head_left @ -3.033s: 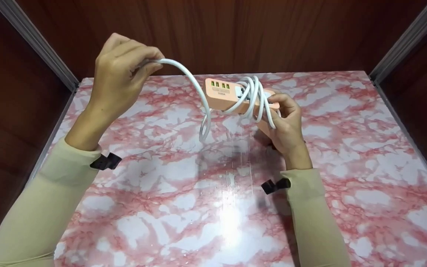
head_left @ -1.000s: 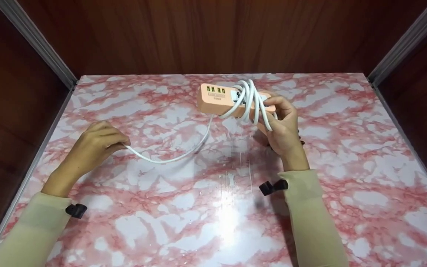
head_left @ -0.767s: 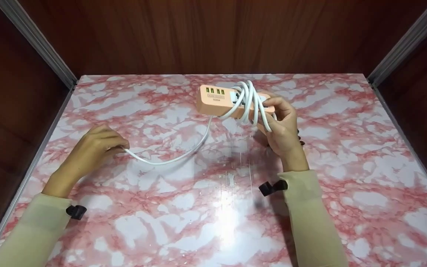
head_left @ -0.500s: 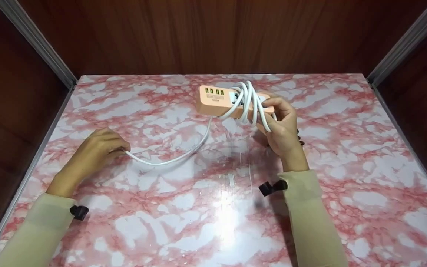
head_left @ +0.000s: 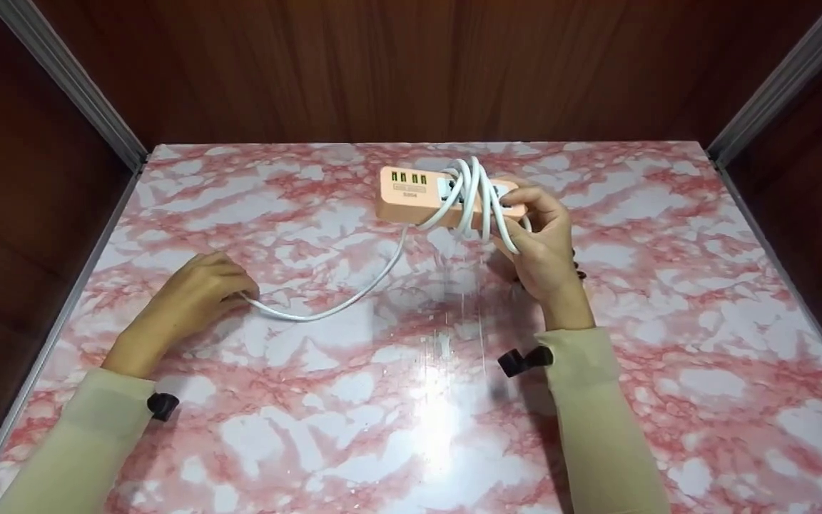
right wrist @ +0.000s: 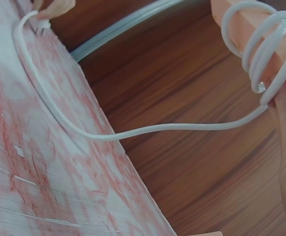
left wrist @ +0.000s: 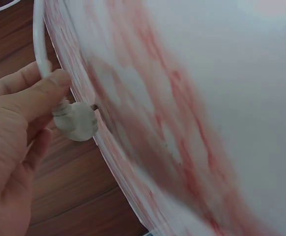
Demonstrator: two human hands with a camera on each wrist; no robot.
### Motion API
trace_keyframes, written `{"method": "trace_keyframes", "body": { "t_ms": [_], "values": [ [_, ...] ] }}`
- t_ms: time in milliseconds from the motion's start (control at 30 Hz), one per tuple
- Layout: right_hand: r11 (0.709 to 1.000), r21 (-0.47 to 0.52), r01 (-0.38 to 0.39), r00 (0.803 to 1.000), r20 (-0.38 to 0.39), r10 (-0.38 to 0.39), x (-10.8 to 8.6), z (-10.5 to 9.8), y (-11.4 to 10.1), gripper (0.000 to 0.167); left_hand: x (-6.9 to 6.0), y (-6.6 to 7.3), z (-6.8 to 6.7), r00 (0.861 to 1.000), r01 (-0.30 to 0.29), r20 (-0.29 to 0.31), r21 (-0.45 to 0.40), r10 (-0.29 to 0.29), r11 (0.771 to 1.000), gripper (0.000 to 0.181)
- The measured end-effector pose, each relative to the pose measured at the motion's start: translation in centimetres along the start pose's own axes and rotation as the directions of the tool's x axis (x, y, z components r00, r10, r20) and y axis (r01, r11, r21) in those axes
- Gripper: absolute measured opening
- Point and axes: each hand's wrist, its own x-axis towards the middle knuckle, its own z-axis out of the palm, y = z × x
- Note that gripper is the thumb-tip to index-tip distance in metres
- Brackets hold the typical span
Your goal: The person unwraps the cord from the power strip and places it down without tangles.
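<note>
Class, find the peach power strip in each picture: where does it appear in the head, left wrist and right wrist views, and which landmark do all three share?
Head: the power strip is just above and right of centre, in the right hand.
Left wrist: not in this picture.
Right wrist: upper right corner, cut off by the edge.
Shared landmark: the white cord, visible in all three.

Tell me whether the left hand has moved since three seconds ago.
Yes, downward in the head view: the left hand went from overlapping the tabletop's far edge to wholly below it.
</note>
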Motion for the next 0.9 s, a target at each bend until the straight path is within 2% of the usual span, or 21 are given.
{"method": "trace_keyframes", "body": {
  "t_ms": [167,300,367,500,600,700,800,900],
  "values": [
    [1.000,0.012,-0.008,1.000,0.001,0.008,0.1,0.2,0.0,0.022,0.1,0.5,-0.3,0.995,0.040,0.094,0.002,-0.040,0.999,0.028],
    [1.000,-0.001,-0.009,1.000,-0.005,0.009,0.1,0.2,-0.1,0.021,0.8,1.2,-1.1,0.977,0.141,0.167,-0.043,-0.132,0.989,0.027],
    [1.000,-0.001,-0.009,1.000,-0.006,0.009,0.1,0.2,-0.2,0.019,1.5,1.8,-1.5,0.966,0.206,0.178,-0.079,-0.190,0.975,0.029],
    [1.000,0.002,-0.004,1.000,-0.009,0.004,0.0,0.2,-0.2,0.017,3.2,3.0,-1.8,0.941,0.329,0.134,-0.157,-0.310,0.931,0.033],
    [1.000,0.012,-0.003,1.000,-0.005,0.004,0.0,0.2,-0.2,0.017,4.7,3.8,-1.5,0.920,0.391,0.067,-0.223,-0.386,0.893,0.035],
    [1.000,0.021,0.001,1.000,0.006,-0.001,0.0,0.1,-0.2,0.017,6.4,4.5,-0.7,0.910,0.395,-0.003,-0.297,-0.414,0.869,0.037],
    [1.000,0.025,0.003,1.000,0.011,-0.003,0.1,0.1,-0.2,0.016,8.1,5.3,0.0,0.906,0.366,-0.069,-0.366,-0.417,0.856,0.040],
    [1.000,0.023,0.005,1.000,0.012,-0.005,0.1,0.0,-0.2,0.015,9.7,6.0,0.7,0.899,0.350,-0.103,-0.416,-0.426,0.839,0.041]
  ]
}}
